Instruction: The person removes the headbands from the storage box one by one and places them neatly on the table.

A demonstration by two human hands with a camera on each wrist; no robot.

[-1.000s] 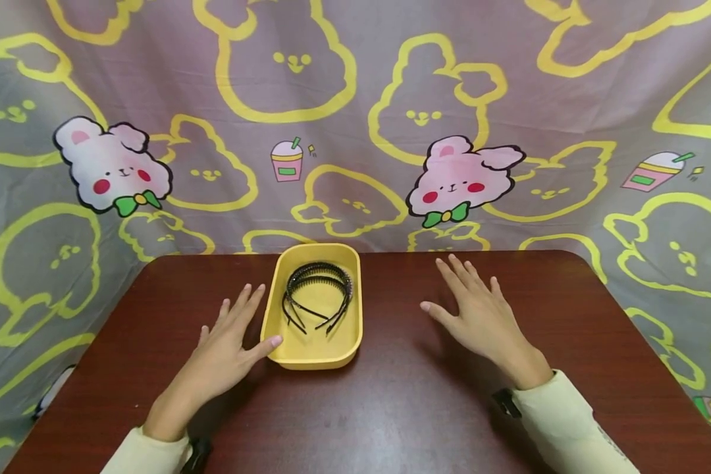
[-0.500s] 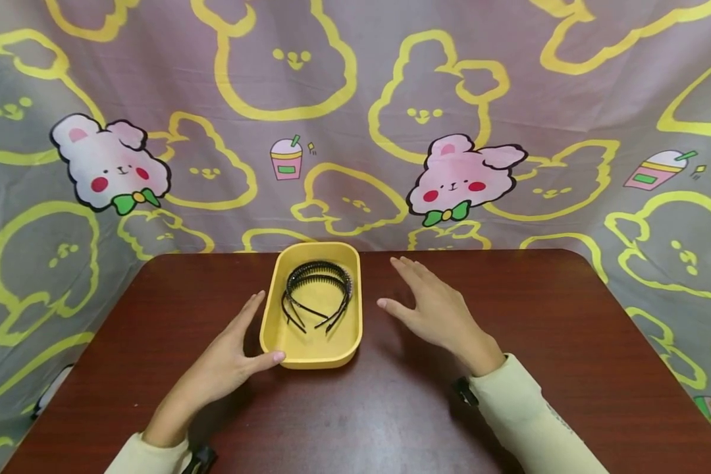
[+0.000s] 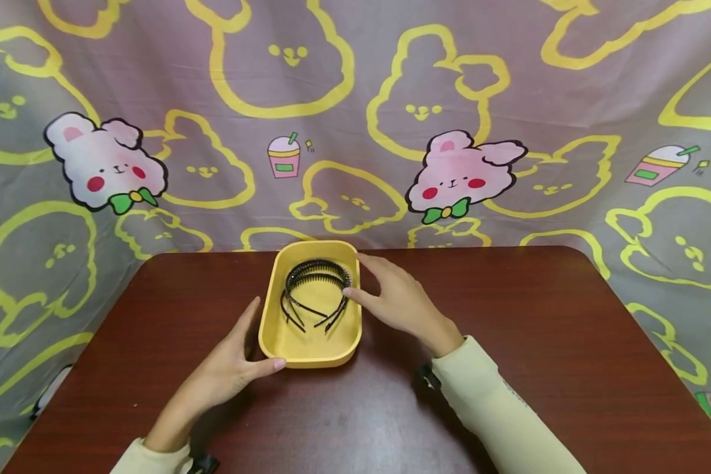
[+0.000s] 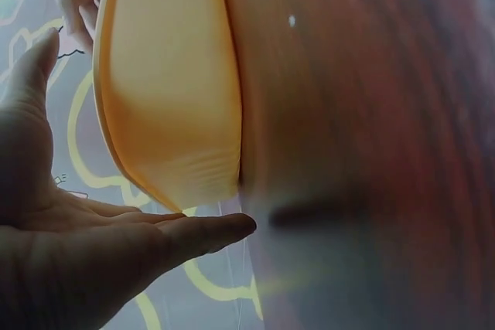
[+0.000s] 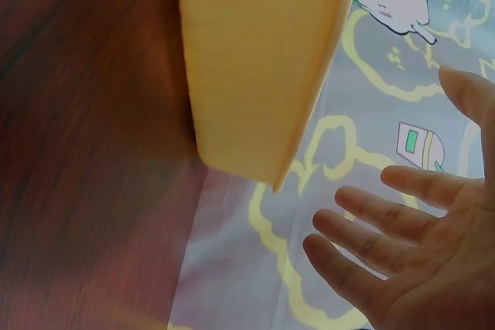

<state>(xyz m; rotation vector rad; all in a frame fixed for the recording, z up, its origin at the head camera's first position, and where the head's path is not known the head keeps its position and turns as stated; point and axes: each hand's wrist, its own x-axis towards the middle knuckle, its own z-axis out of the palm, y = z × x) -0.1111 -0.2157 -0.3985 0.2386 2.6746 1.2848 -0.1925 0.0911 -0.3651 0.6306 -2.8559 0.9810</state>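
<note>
A yellow plastic bin (image 3: 309,364) with rounded corners stands toward the back of the table, left of centre. Inside it lie several black toothed headbands (image 3: 318,264), overlapping one another. My left hand (image 3: 228,368) is at the bin's left side, its thumb at the near left corner of the rim and its fingers along the outer wall. At the right side is my right hand (image 3: 399,299), thumb over the rim and overlapping the headbands in the head view. Straight, spread fingers (image 5: 367,214) show beside the bin wall (image 5: 259,59) in the right wrist view.
The dark reddish-brown table (image 3: 545,342) extends to both sides and in front of the bin. Directly behind its far edge hangs a grey-pink curtain (image 3: 355,131) with yellow bear outlines. Dark straps (image 3: 429,376) sit at the wrists.
My right hand has moved left across the table to the bin's right rim. My left hand has drawn in slightly at the near left corner. The bin and headbands have stayed put.
</note>
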